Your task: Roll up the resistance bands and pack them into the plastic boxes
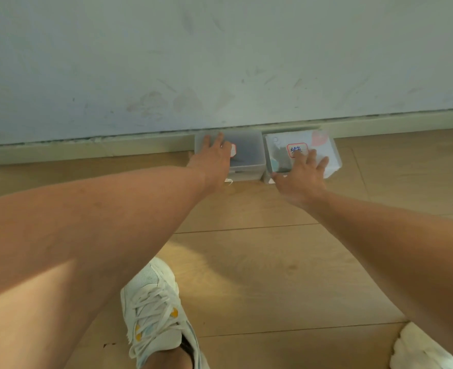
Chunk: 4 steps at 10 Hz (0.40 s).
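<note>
Much is being obscured by frosted plastic: the contents of the left plastic box (246, 155) are being seen only as a dark grey mass, and those of the right plastic box (324, 150) only as dark, teal and pink blurs — whether these are rolled resistance bands cannot be told. The label (233, 149) on the left box is being half covered by the left hand (214, 158), while the red-bordered label (296, 149) on the right box is carrying blue handwriting that is too blurred to be read. The left hand's grip is being kept flat, fingers straight and close together, laid on the lid near the box's left edge. The right hand (301, 177) is being rested on the right box's lid with fingers spread wide and nothing pinched. Both boxes are being kept side by side on the wooden floor (273, 262), against the skirting board (87, 151) — lids on. A white sneaker (153, 310) is being cut off at the lower edge.
</note>
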{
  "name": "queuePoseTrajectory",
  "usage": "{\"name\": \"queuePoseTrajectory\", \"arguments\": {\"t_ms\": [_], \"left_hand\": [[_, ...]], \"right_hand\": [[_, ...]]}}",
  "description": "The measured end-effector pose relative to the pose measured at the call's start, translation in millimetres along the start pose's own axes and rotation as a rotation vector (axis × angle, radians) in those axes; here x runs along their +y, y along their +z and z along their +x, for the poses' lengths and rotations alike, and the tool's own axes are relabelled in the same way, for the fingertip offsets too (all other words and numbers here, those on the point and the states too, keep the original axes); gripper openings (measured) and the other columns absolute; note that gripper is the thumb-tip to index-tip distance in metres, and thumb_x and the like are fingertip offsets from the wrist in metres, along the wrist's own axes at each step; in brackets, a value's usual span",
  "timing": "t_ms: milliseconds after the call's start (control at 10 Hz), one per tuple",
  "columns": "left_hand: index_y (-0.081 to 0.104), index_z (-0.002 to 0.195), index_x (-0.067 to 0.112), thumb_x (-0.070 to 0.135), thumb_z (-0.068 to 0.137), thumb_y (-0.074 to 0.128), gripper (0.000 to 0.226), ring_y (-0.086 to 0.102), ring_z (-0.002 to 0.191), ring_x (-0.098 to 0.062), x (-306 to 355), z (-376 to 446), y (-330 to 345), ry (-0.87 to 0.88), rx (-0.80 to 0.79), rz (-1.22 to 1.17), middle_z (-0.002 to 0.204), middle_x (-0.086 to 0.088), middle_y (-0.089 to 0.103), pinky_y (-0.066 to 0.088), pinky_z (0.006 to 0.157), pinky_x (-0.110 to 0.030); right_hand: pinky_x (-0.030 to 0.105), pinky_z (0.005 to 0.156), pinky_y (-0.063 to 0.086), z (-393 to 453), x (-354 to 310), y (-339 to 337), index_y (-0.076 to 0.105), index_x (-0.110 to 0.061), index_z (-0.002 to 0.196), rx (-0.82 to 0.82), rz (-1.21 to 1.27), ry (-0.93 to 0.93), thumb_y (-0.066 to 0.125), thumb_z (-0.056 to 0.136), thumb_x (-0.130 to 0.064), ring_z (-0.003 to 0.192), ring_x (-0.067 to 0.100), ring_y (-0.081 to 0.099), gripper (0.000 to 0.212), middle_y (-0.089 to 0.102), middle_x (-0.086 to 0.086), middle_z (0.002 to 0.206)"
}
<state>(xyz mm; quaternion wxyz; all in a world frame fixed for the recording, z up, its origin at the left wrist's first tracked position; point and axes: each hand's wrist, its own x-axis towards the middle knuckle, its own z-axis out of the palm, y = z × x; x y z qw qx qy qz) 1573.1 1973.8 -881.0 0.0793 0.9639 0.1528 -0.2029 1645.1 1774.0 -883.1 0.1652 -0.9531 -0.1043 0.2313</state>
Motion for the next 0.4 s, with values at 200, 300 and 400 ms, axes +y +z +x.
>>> {"name": "queuePoseTrajectory", "arguments": {"t_ms": [200, 300, 400], "left_hand": [[0.032, 0.149, 0.011, 0.029, 0.093, 0.073, 0.071, -0.005, 0.158, -0.036, -2, 1, -10, -0.015, -0.059, -0.056, 0.173, -0.006, -0.005, 0.026, 0.118, -0.068], [0.043, 0.134, 0.013, 0.025, 0.089, 0.074, 0.056, 0.0, 0.159, -0.032, -4, -2, -16, 0.001, -0.045, -0.182, 0.172, -0.006, 0.002, 0.027, 0.118, -0.064], [0.049, 0.124, 0.013, 0.024, 0.088, 0.072, 0.044, 0.039, 0.142, -0.027, -4, -11, -28, -0.015, 0.105, -0.346, 0.157, -0.009, 0.036, 0.042, 0.104, -0.042]], "right_hand": [[0.058, 0.12, 0.016, 16, -14, -6, 0.0, -0.02, 0.161, -0.118, -0.127, 0.0, 0.06, 0.098, -0.029, 0.149, 0.046, -0.022, 0.088, -0.017, 0.012, 0.167], [0.053, 0.123, 0.007, 19, -5, -13, 0.008, -0.021, 0.161, -0.126, -0.126, -0.039, 0.064, 0.094, -0.031, 0.152, 0.041, -0.015, 0.087, -0.01, 0.011, 0.168], [0.039, 0.122, 0.017, 13, 0, -59, 0.03, -0.019, 0.156, -0.05, -0.181, -0.174, 0.064, 0.095, -0.031, 0.153, 0.032, 0.015, 0.072, 0.016, 0.01, 0.167]]}}
